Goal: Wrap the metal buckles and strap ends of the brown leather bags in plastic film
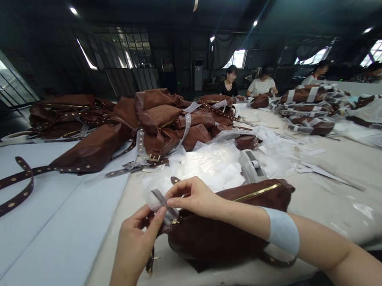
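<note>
A dark brown leather handbag (pixel 218 235) with a gold zipper (pixel 257 192) lies on the cloth-covered table in front of me. At its left end, my left hand (pixel 137 235) is closed, thumb against fingers, on the strap end by the metal fitting (pixel 174 221). My right hand (pixel 197 197) reaches over the bag and pinches a thin translucent wrapping strip (pixel 158 197) just above the left thumb. A pale blue band (pixel 284 230) circles my right forearm. Below the left hand hangs a tassel (pixel 150 263).
Brown bags (pixel 162 118) are heaped behind, with a studded strap (pixel 10 197) trailing left over white sheets (pixel 52 224). A grey tape dispenser (pixel 252 164) stands beside a pile of translucent wrapping (pixel 209 161). Wrapped bags (pixel 306 98) lie right; several people (pixel 262 82) sit beyond.
</note>
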A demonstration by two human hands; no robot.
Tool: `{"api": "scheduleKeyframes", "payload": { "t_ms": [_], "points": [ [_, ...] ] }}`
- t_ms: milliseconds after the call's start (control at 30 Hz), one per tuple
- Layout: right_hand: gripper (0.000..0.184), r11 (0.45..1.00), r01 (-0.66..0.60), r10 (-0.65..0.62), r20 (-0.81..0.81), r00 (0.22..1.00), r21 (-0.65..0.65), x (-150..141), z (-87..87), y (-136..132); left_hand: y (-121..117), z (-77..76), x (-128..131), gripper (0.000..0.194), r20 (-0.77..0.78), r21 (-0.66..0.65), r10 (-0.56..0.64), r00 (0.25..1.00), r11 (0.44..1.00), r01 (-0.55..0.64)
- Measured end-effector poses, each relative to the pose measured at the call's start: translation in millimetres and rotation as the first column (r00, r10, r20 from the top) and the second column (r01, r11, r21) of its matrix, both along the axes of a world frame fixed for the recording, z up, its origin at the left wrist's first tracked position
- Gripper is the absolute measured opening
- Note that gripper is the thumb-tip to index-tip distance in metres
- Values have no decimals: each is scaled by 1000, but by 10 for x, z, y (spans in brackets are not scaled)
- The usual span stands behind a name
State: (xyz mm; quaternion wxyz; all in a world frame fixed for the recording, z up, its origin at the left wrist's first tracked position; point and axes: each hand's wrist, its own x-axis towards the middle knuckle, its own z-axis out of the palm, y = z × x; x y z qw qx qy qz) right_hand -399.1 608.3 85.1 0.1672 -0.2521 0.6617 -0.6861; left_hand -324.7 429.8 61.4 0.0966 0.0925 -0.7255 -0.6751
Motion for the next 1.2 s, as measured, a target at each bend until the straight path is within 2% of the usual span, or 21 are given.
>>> {"api": "scheduleKeyframes", "payload": {
  "t_ms": [100, 200, 267, 367, 433, 500, 600, 800, 867, 933, 1067, 1133, 1200],
  "points": [
    [27, 995, 80, -81, -22, 996, -68, 98, -49, 31, -25, -51, -7, 53, -11, -41, 18, 1000, 999, -18],
    [16, 988, 131, -141, -130, 981, -81, 214, -58, 68, -28, -70, 31, 57, -36, -94, 45, 998, 994, -48],
    [13, 990, 112, -126, -177, 976, -89, 274, -48, 97, -19, -81, 74, 54, -67, -196, 62, 996, 978, -74],
    [20, 992, 34, -52, -147, 988, -123, 307, -47, 136, 9, -98, 142, 44, -103, -398, 69, 992, 911, -105],
    [23, 990, 8, -24, -111, 994, -144, 300, -69, 151, 37, -101, 181, 41, -92, -438, 51, 994, 895, -87],
    [19, 991, 17, -32, -110, 993, -133, 288, -100, 161, 65, -94, 207, 41, -92, -334, 39, 995, 940, -68],
    [18, 995, 16, -31, -159, 987, -94, 290, -139, 173, 95, -69, 214, 55, -120, -107, 85, 989, 989, -98],
    [21, 995, 66, -82, -254, 964, -69, 321, -163, 199, 136, -15, 120, 53, -55, 83, 200, 978, 977, -196],
    [20, 995, 78, -93, -297, 950, -61, 327, -157, 204, 144, 1, 95, 53, -57, 150, 204, 977, 970, -194],
    [23, 996, 85, -94, -345, 934, -42, 345, -142, 208, 147, 31, 92, 57, -65, 183, 161, 985, 972, -147],
    [27, 997, 76, -72, -413, 908, -6, 414, -99, 204, 168, 132, 136, 71, -79, 136, 99, 992, 987, -88],
    [22, 997, 82, -79, -385, 920, -11, 442, -94, 182, 192, 181, 163, 74, -79, 107, 107, 991, 989, -99],
    [20, 994, 110, -109, -292, 950, -13, 452, -110, 146, 223, 222, 187, 76, -75, 87, 104, 992, 991, -98]
  ]
}}
